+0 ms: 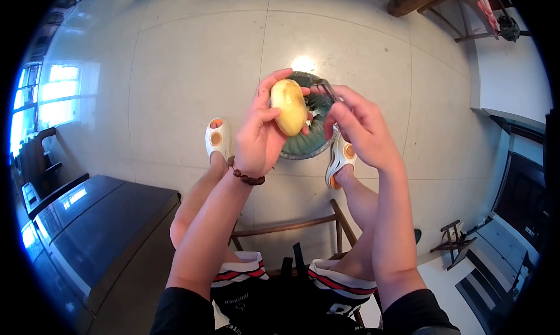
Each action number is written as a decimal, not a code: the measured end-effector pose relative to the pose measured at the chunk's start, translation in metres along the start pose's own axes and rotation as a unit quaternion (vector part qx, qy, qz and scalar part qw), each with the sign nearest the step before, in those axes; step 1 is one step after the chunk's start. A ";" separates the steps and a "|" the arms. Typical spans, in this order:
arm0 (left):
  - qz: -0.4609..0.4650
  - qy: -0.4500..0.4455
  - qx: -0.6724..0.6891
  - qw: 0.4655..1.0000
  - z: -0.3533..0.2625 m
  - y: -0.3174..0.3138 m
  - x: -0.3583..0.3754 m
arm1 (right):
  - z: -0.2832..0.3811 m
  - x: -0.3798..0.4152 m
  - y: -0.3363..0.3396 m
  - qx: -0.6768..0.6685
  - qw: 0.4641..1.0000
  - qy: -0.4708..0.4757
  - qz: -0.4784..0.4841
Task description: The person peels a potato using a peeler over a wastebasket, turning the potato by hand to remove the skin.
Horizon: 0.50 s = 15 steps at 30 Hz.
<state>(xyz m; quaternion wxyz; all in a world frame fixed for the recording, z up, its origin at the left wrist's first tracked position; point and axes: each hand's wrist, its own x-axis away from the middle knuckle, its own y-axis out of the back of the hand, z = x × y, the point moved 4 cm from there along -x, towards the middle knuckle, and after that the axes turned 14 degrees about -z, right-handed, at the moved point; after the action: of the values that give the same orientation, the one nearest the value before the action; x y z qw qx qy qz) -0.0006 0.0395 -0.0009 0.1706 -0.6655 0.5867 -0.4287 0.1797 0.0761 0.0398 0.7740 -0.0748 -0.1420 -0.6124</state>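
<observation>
A mostly peeled potato, yellow with a brownish patch near its top, rests in my left hand, whose fingers wrap round it. My right hand grips a dark peeler, its head pointing up and left, a short way to the right of the potato and apart from it. Beneath both hands stands a round bin with a green bag lining it. Some pale bits show inside, partly hidden by my hands. A brown bead bracelet circles my left wrist.
My feet in white clogs stand on either side of the bin. A wooden stool frame is under me. To the left is a dark glossy table; wooden furniture legs reach in at the upper right. Pale floor tiles surround the bin.
</observation>
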 end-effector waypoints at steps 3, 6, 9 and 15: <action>-0.007 -0.025 -0.080 0.996 -0.001 0.001 -0.001 | 0.003 0.005 -0.004 0.037 0.999 0.016 -0.010; -0.007 -0.041 -0.119 0.992 -0.002 -0.007 0.000 | 0.009 0.006 -0.007 0.090 0.995 0.042 -0.012; 0.008 -0.035 -0.141 0.989 -0.002 -0.004 0.003 | 0.012 0.007 -0.008 0.107 0.993 0.044 -0.005; -0.018 -0.033 -0.170 0.985 -0.006 -0.005 0.005 | -0.003 0.004 -0.015 0.079 0.996 0.033 0.009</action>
<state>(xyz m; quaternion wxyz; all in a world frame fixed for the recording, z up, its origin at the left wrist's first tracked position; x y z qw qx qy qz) -0.0026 0.0381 0.0080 0.0662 -0.7091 0.6327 -0.3040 0.1661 0.0683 0.0374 0.7870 0.0056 -0.1642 -0.5946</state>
